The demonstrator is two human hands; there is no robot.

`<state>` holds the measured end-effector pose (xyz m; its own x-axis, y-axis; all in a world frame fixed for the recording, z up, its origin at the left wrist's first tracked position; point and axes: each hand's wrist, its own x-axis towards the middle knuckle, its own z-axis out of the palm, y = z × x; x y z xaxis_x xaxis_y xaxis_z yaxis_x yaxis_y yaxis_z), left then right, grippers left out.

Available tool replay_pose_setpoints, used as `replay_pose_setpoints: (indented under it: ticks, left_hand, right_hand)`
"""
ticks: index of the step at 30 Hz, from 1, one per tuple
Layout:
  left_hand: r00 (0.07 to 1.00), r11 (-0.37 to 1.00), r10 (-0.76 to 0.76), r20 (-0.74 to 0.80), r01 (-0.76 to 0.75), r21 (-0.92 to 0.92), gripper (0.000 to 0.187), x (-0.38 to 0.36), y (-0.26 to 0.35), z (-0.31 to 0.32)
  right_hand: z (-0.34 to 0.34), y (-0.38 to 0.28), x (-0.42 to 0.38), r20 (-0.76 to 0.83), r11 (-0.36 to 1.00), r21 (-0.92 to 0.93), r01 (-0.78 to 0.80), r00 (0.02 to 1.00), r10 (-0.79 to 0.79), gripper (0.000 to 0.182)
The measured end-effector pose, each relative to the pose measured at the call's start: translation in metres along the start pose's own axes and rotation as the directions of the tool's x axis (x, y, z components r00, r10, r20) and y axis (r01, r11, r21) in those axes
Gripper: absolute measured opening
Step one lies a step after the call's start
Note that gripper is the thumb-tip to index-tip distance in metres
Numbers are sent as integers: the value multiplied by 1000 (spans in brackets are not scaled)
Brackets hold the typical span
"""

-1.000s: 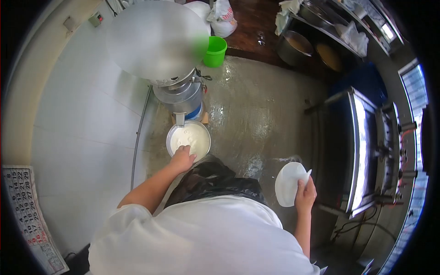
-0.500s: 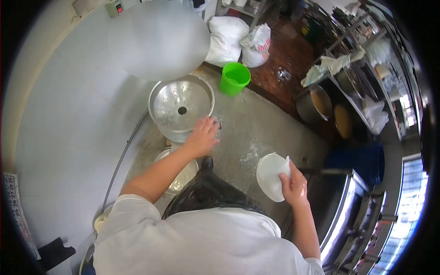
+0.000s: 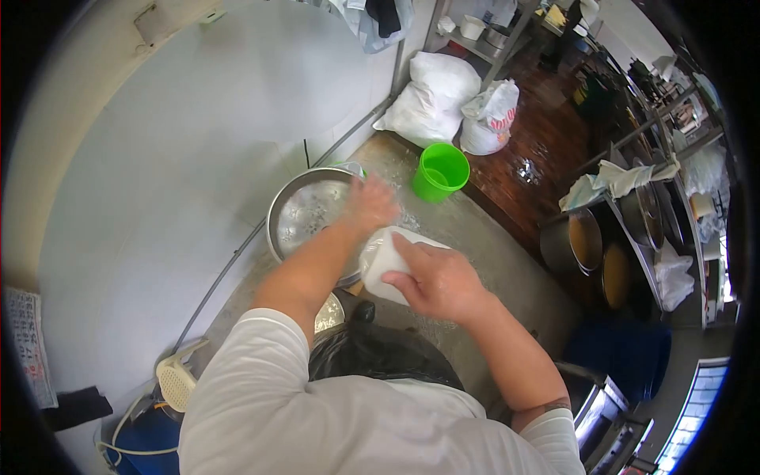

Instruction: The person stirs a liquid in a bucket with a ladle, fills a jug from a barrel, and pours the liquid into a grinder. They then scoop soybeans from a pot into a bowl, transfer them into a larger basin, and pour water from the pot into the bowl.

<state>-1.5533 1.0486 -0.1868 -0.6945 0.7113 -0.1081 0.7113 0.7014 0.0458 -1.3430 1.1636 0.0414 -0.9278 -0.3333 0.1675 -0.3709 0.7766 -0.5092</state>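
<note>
A white plastic tub [image 3: 389,273] is gripped in my right hand [image 3: 439,281], thumb on its near face and the other fingers largely hidden; its rim faces away from me. Just past the tub, my left hand [image 3: 372,204] is blurred by motion, fingers apart and nothing seen in it. It hovers over the right side of a large round metal basin [image 3: 305,214] with a wet inner surface. My left forearm covers part of that basin. Below it, a second round container [image 3: 330,315] with pale contents shows partly beside my black apron [image 3: 380,348].
A green bucket [image 3: 441,172] stands on the wet floor ahead, near white sacks [image 3: 435,99]. Large pots [image 3: 571,241] sit along the right under a metal rack. A blue bin [image 3: 617,356] is at lower right. A pipe [image 3: 229,261] runs along the left wall.
My right hand has brought the white tub leftward and up, close to the basin and my left hand. My left hand has shifted slightly upward. The view has turned, so the room appears shifted.
</note>
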Motion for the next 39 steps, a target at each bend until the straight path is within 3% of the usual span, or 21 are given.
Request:
replay_pose_setpoints:
  ticks: [2,4,6,8,9,11,13,15,17,18,19,20,22,24,28,30,34,36,37,39]
  left_hand:
    - [959,960,-259,-111,242,-143,68,-11,-34,-5]
    - [916,929,-370,-154,366,-52,72,-40,-72,4]
    - [860,860,-510,3,510,32,76,-91,-81,-22]
    - [861,838,-482,-163,507,200,76,-139,-117,48]
    - [855,830,-493,-161,518,206,76,-156,-100,45]
    - [799,784,-596,73,561,265,74,-183,-62,22]
    - [744,799,-600,294,574,179,75,-191,-15,1]
    - [732,778,-620,282,621,97,76,-188,28,8]
    - [778,787,-602,181,616,-28,70,-176,61,28]
    - [767,764,-604,217,634,-117,70,-166,73,22]
    - [760,735,-598,255,647,-205,71,-155,84,15]
    - [786,736,-565,254,618,-275,72,-145,91,15]
    - [815,736,-523,251,580,-350,73,-125,102,17]
    - [881,712,-465,90,433,-553,72,-112,108,21]
    - [918,780,-392,-65,294,-552,74,-117,112,25]
    - [970,929,-154,-189,77,-361,77,-135,106,22]
    - [975,982,25,-222,-65,-175,75,-138,98,30]
    - [976,982,148,-158,-163,-90,67,-132,94,33]
    - [974,980,159,-161,-175,-91,67,-125,91,39]
    - [934,948,318,-165,-318,29,58,-108,79,47]
  right_hand:
    - [1,8,4,-42,995,51,87,996,-85,58]
    - [-1,13,0,-143,963,156,218,970,-197,58]
    - [-2,24,-11,-160,943,197,268,958,-239,60]
    - [-4,34,-27,-201,919,249,305,945,-259,61]
    - [-2,41,-37,-200,913,259,315,942,-268,61]
    - [0,58,-56,-280,881,323,344,925,-259,61]
    - [-6,70,-80,-267,895,315,315,935,-235,59]
    - [-14,82,-106,-252,910,297,289,943,-217,57]
    - [-21,90,-132,-256,968,185,168,960,-118,55]
    - [-26,96,-145,-252,968,183,173,960,-124,55]
    - [-30,102,-158,-203,987,160,34,979,-1,55]
    - [-34,106,-171,-156,986,128,-109,979,129,54]
    - [-37,114,-188,-213,985,68,-159,962,170,54]
    - [-38,117,-203,-276,976,10,-215,938,210,54]
    - [-41,119,-221,-381,936,23,-350,863,332,55]
    - [-41,118,-223,-413,920,30,-390,833,367,56]
    - [-38,104,-198,-344,886,-4,-463,833,433,56]
    - [-34,96,-172,-182,892,-108,-439,891,416,54]
    - [-33,90,-156,-188,887,-112,-448,886,424,54]
    - [-33,72,-119,-30,906,-91,-413,911,412,54]
